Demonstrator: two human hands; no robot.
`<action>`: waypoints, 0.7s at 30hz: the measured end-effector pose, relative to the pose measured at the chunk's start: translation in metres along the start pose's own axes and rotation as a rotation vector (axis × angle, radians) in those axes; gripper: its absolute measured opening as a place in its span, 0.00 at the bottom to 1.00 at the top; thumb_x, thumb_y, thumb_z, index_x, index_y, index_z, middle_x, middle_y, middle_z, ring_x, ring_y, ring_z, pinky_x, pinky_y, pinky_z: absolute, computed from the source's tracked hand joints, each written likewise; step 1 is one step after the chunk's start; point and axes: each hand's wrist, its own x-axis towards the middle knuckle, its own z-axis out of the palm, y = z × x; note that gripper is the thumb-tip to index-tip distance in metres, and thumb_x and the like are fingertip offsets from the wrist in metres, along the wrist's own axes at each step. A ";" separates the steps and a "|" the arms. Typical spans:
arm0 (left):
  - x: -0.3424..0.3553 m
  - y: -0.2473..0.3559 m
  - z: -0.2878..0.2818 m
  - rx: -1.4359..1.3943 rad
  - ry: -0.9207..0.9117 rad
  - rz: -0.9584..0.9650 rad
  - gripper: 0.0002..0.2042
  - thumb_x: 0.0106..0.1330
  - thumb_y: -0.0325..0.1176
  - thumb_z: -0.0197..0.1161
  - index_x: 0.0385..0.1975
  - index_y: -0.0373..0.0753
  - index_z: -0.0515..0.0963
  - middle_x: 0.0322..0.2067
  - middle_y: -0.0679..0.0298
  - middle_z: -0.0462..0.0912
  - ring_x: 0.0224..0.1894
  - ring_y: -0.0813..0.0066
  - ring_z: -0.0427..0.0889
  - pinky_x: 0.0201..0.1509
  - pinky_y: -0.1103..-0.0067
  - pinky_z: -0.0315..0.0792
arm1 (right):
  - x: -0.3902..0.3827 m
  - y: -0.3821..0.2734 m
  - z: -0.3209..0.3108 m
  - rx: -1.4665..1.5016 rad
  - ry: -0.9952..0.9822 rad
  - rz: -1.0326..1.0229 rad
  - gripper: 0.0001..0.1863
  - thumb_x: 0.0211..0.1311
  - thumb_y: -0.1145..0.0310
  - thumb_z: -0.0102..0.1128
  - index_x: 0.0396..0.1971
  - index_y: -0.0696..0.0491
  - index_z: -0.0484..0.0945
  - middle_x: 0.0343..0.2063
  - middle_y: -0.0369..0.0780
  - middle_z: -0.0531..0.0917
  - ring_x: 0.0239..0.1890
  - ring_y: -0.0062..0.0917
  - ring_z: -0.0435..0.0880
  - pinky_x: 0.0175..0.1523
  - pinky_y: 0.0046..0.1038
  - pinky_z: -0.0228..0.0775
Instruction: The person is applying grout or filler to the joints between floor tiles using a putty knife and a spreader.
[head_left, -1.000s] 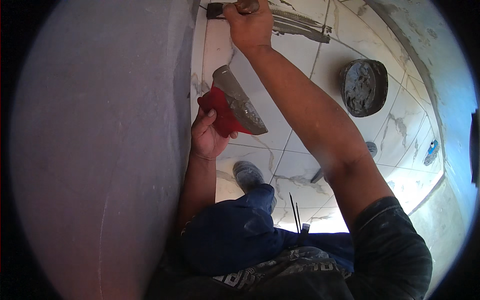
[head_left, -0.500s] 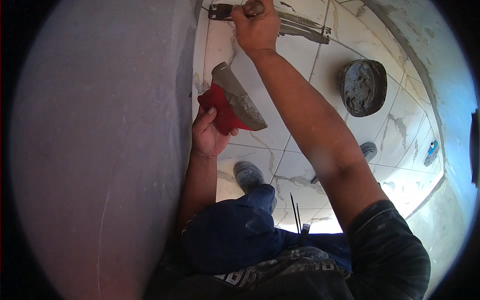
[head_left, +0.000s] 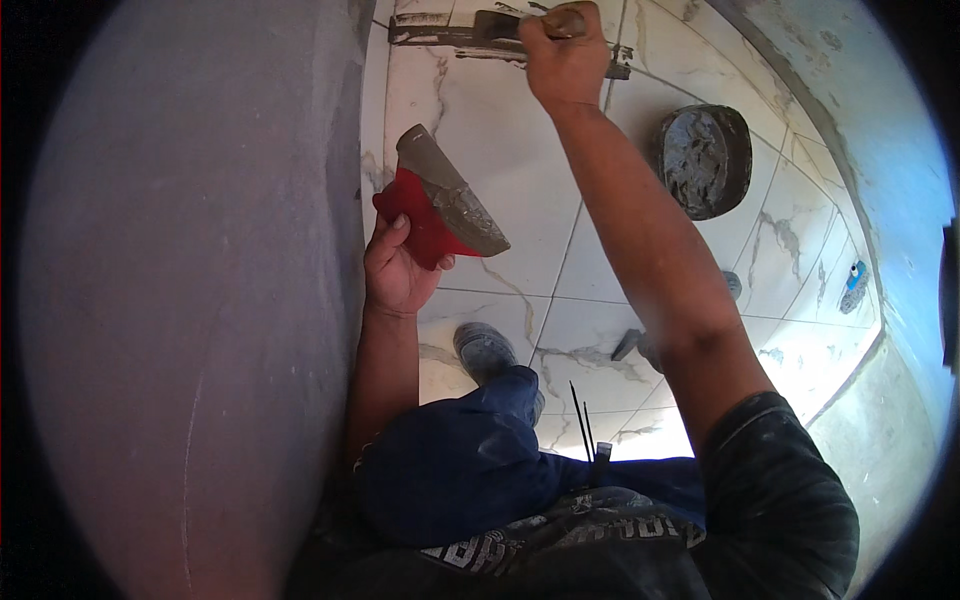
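My right hand [head_left: 568, 65] is closed around the brown handle of a putty knife [head_left: 497, 26]. The knife's dark blade lies against a streak of dark grey grout [head_left: 430, 36] smeared along a tile joint at the far side. Lower and to the left, my left hand [head_left: 402, 270] grips a red rubber grout spreader [head_left: 425, 218], thumb on top and fingers underneath. Grey grout coats the spreader's far, right-hand edge, and it is held tilted above the floor.
White marble-patterned tiles [head_left: 490, 130] cover the floor. A black tub [head_left: 742, 165] holding wet grout stands at right. Near the right wall lies a blue-handled brush [head_left: 854, 288]. A grey wall [head_left: 200, 280] rises close on my left. My shoe [head_left: 485, 350] is on the tiles.
My right hand has moved the putty knife rightward along the joint, uncovering grout at the left end. My left hand still holds the spreader. The whole view has shifted slightly.
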 end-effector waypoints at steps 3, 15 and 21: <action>0.000 -0.003 0.002 0.003 0.012 0.004 0.17 0.71 0.33 0.48 0.59 0.45 0.67 0.52 0.64 0.78 0.49 0.67 0.79 0.29 0.74 0.76 | 0.004 0.021 -0.023 -0.050 0.076 -0.019 0.14 0.49 0.67 0.67 0.33 0.55 0.73 0.26 0.38 0.81 0.30 0.25 0.82 0.39 0.27 0.74; 0.000 -0.001 -0.001 0.001 -0.010 0.009 0.17 0.71 0.33 0.48 0.59 0.46 0.67 0.52 0.64 0.77 0.49 0.68 0.79 0.29 0.74 0.77 | 0.013 0.033 -0.108 -0.229 0.108 0.047 0.14 0.46 0.65 0.66 0.30 0.56 0.73 0.21 0.42 0.81 0.24 0.33 0.80 0.36 0.32 0.74; 0.000 0.000 -0.003 0.014 -0.014 0.025 0.17 0.71 0.33 0.47 0.59 0.46 0.67 0.52 0.64 0.78 0.49 0.68 0.79 0.29 0.74 0.77 | 0.010 0.027 -0.129 -0.325 0.086 0.071 0.14 0.47 0.65 0.65 0.30 0.56 0.73 0.21 0.43 0.81 0.24 0.33 0.80 0.37 0.31 0.74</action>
